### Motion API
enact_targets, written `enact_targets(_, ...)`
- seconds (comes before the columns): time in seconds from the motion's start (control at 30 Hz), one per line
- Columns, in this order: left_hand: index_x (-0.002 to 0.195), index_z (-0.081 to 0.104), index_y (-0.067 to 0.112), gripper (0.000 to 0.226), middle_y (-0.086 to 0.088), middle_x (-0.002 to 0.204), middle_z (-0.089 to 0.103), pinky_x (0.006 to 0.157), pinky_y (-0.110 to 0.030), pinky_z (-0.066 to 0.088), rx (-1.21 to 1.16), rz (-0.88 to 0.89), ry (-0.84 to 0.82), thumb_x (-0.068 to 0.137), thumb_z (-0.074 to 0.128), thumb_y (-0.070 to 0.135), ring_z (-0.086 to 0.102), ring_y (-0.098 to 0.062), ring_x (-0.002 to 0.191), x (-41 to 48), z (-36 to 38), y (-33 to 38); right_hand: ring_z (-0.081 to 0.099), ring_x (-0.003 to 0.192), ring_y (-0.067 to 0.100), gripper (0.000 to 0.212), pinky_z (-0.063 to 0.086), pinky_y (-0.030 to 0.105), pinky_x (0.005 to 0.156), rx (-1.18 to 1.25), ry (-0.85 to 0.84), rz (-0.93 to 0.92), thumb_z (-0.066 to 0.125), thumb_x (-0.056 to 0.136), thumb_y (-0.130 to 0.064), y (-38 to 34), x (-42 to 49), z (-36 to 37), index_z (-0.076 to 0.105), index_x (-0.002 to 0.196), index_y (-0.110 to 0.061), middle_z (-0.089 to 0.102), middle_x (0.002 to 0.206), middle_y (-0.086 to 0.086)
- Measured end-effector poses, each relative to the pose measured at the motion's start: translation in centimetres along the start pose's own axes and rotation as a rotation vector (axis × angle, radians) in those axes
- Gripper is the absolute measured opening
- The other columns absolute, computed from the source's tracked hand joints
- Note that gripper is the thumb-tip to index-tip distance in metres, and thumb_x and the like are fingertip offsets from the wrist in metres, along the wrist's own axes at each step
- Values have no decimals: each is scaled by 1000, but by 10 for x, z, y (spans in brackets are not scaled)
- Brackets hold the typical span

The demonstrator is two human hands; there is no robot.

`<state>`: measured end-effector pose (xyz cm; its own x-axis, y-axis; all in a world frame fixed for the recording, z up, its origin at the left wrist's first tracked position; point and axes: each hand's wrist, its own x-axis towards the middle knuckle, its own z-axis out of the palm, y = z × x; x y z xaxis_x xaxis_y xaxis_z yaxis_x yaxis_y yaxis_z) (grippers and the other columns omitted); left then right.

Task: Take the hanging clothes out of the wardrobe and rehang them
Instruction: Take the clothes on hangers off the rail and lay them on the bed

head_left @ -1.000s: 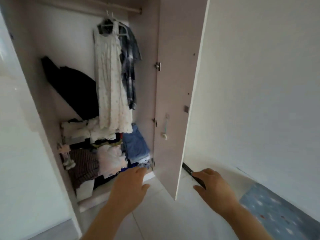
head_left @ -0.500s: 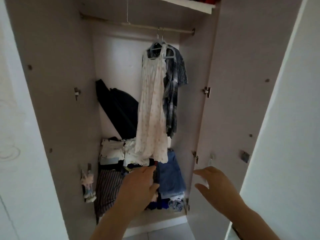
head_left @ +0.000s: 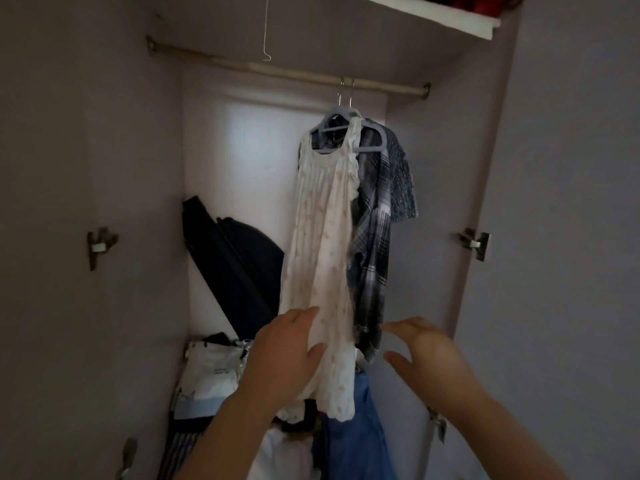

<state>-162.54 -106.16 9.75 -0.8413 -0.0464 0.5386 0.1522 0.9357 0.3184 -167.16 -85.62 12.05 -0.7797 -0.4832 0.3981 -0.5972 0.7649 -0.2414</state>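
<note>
A white floral dress (head_left: 322, 244) hangs on a pale hanger (head_left: 341, 124) from the wardrobe rail (head_left: 242, 65), toward its right end. Behind it on a second hanger hangs a dark plaid shirt (head_left: 375, 230). My left hand (head_left: 287, 355) is raised in front of the dress's lower left part, fingers straight, holding nothing. My right hand (head_left: 426, 355) is spread open just right of the shirt's hem, apart from it.
A bare wire hook (head_left: 266, 29) dangles above the rail's left part. A dark bag (head_left: 239, 268) leans on the back wall. Folded clothes (head_left: 211, 372) and blue denim (head_left: 356, 434) are piled on the floor of the wardrobe. A shelf (head_left: 426, 15) sits overhead; the open door (head_left: 571, 202) stands at right.
The view has moved closer to the wardrobe and tilted up. Both hands have risen from near the clothes pile to the level of the hems of the hanging dress and shirt.
</note>
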Motion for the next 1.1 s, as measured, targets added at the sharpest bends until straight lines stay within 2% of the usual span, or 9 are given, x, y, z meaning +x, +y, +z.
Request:
enact_targets(0.17, 145, 28, 23, 56, 4, 141, 42, 105, -28, 34, 33, 13, 83, 94, 48, 38, 41, -12, 124, 80, 9, -30, 46, 119, 15, 44, 26, 7, 91, 19, 86, -86, 56, 92, -27, 10, 95, 16, 46, 135, -24, 49, 131, 0)
enact_targets(0.3, 145, 27, 25, 57, 5, 140, 41, 104, -25, 32, 94, 8, 160, 94, 49, 37, 40, -12, 124, 145, 15, -52, 50, 113, 19, 43, 38, 20, 92, 56, 166, -198, 60, 89, -26, 21, 178, 25, 51, 131, -24, 53, 123, 0)
enact_targets(0.43, 146, 23, 26, 59, 6, 143, 38, 104, -19, 25, 98, -3, 239, 94, 49, 36, 35, -10, 128, 212, 11, -69, 48, 114, 18, 44, 33, 17, 94, 83, 233, -306, 59, 90, -22, 29, 261, 17, 50, 133, -22, 52, 125, 2)
enact_targets(0.57, 146, 23, 26, 60, 7, 146, 35, 107, -22, 24, 79, -6, 340, 94, 50, 38, 33, -9, 131, 273, 5, -82, 46, 118, 20, 45, 29, 18, 95, 54, 320, -401, 57, 91, -20, 32, 343, 2, 48, 134, -21, 50, 129, 4)
enact_targets(0.8, 144, 28, 25, 56, 7, 142, 40, 98, -15, 27, 101, 65, 454, 94, 49, 36, 39, -8, 126, 376, -10, -108, 40, 124, 19, 47, 31, 23, 100, -43, 429, -429, 53, 93, -20, 25, 453, -28, 41, 139, -22, 43, 138, 4)
enact_targets(0.93, 146, 23, 26, 59, 8, 148, 32, 105, -19, 25, 96, 82, 477, 94, 48, 38, 33, -8, 132, 428, -16, -125, 41, 121, 22, 47, 34, 32, 99, -193, 585, -393, 50, 92, -15, 15, 506, -48, 42, 139, -20, 46, 135, 4)
enact_targets(1.1, 146, 20, 29, 58, 11, 151, 26, 106, -18, 21, 29, 122, 469, 95, 45, 40, 27, -6, 135, 476, -19, -150, 41, 121, 28, 49, 34, 36, 98, -377, 763, -310, 51, 89, -9, 11, 572, -77, 44, 137, -14, 47, 133, 8)
